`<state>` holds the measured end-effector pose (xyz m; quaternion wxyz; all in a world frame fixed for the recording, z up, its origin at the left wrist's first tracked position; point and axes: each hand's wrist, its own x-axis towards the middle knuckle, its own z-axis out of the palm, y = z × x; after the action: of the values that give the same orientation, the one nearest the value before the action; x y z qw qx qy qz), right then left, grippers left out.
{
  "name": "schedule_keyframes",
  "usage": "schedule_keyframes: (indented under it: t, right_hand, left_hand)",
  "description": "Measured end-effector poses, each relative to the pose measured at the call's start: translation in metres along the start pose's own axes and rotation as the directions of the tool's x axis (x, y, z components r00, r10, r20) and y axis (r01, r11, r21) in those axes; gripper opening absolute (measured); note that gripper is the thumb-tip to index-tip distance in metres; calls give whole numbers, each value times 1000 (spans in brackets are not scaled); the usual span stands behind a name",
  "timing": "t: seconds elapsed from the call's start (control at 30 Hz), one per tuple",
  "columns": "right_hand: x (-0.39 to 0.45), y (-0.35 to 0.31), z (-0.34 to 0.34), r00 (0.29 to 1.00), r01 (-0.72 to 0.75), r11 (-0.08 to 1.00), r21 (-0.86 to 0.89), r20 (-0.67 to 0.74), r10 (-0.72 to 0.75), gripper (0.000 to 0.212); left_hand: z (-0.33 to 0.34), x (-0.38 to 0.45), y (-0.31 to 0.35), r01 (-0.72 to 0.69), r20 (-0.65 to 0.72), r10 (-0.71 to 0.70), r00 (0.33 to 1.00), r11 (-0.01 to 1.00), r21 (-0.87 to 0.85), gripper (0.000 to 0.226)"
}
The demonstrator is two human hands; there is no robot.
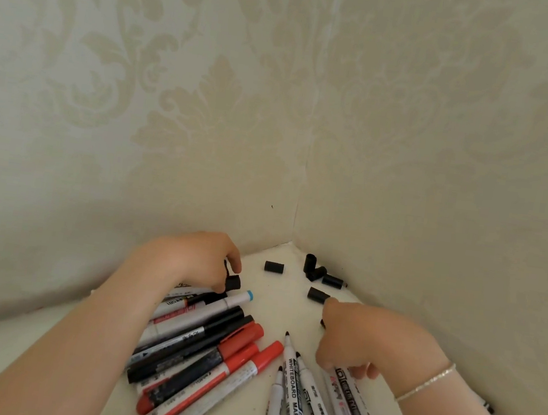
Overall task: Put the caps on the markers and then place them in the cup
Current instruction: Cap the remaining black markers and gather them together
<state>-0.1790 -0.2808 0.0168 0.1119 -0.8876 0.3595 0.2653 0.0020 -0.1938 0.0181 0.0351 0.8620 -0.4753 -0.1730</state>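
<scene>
My left hand (197,260) reaches over a pile of capped markers (200,346) with red, black and blue caps, and its fingers curl round a black cap (233,283). My right hand (366,339) grips a white marker (349,387) whose body runs out below the fingers; its tip is hidden under the hand. The right forefinger touches a loose black cap (318,295). Three uncapped whiteboard markers (292,382) lie at the bottom centre, tips pointing away from me. More loose black caps (318,273) lie in the corner, and one black cap (274,267) lies apart. No cup is in view.
The white table (281,308) fits into a corner between two walls with patterned wallpaper (278,104), which meet just behind the caps. A thin bracelet (427,384) is on my right wrist.
</scene>
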Motion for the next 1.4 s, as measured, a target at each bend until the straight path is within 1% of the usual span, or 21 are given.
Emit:
schedule_keyframes:
  t: [0.07, 0.13, 0.2, 0.27, 0.3, 0.37, 0.43, 0.53, 0.63, 0.73, 0.8, 0.87, 0.9, 0.97, 1.0, 1.03, 1.1, 1.13, 1.2, 1.33, 1.4]
  right_hand:
    - [-1, 1, -3, 999, 19, 1000, 8, 34, -19, 57]
    - [5, 3, -2, 999, 29, 998, 60, 27, -31, 54]
    - [15, 5, 1, 999, 47, 988, 150, -29, -43, 46]
    - [21, 6, 2, 991, 73, 979, 188, -122, -50, 33]
    - [21, 6, 2, 984, 86, 975, 203, -171, -52, 33]
    - [19, 8, -1, 973, 107, 962, 250, -226, -50, 39]
    - [17, 12, -4, 980, 95, 960, 262, -196, -43, 44]
    - [19, 16, -3, 997, 36, 979, 200, -72, -22, 38]
    - [24, 14, 1, 998, 46, 980, 195, -56, -35, 26]
    - [25, 9, 3, 988, 95, 978, 185, -134, -71, 16]
    - [22, 11, 0, 968, 155, 964, 218, -230, -104, 19]
    - [18, 17, -7, 930, 224, 916, 333, -354, -99, 26]
    - [16, 20, -11, 907, 263, 876, 403, -413, -83, 27]
    - [15, 24, -16, 867, 337, 751, 567, -497, -13, 23]
    - [17, 26, -16, 842, 365, 692, 622, -538, 40, 21]
    - [21, 27, -16, 805, 383, 667, 639, -585, 98, 21]
    - [30, 28, -11, 732, 371, 704, 605, -657, 180, 20]
    - [35, 28, -8, 719, 352, 729, 587, -669, 191, 19]
    - [44, 28, -2, 742, 311, 759, 572, -645, 181, 19]
    - [54, 29, 4, 784, 269, 768, 582, -595, 176, 16]
    - [57, 30, 7, 795, 252, 778, 575, -581, 172, 7]
  left_hand:
    - [1, 0, 1, 9, -5, -9, 1000, 1000, 9, 43]
    - [1, -1, 3, 14, -17, -14, 1000, 1000, 21, 43]
    - [1, -2, 5, 18, -38, -16, 999, 999, 29, 44]
    - [1, -3, 7, 19, -58, -18, 998, 1000, 25, 46]
    - [0, -5, 9, 16, -69, -15, 997, 1000, 20, 47]
    - [-2, -7, 12, 2, -96, -1, 995, 1000, 10, 49]
    - [-5, -9, 15, -23, -130, 23, 991, 1000, 6, 48]
    - [-7, -11, 21, -82, -173, 79, 982, 997, -12, 40]
    - [-5, -8, 25, -176, -147, 155, 977, 974, -141, 33]
    - [-4, -5, 28, -228, -120, 199, 973, 917, -326, 35]
    - [-3, -5, 28, -253, -124, 221, 967, 865, -434, 35]
    - [-3, -4, 26, -253, -136, 214, 967, 836, -487, 33]
    - [-2, -2, 25, -245, -146, 198, 969, 840, -484, 32]
    - [1, 3, 23, -227, -182, 161, 970, 868, -442, 27]
    - [3, 5, 22, -216, -205, 142, 968, 888, -406, 24]
    - [6, 8, 23, -208, -228, 129, 965, 906, -369, 20]
    - [12, 12, 23, -205, -243, 121, 963, 911, -358, 17]
    - [14, 13, 23, -212, -229, 128, 965, 895, -392, 16]
    - [19, 17, 23, -231, -201, 151, 968, 850, -473, 11]
    - [21, 19, 21, -260, -193, 177, 965, 746, -613, 8]
    - [21, 18, 22, -262, -173, 197, 965, 712, -651, 9]
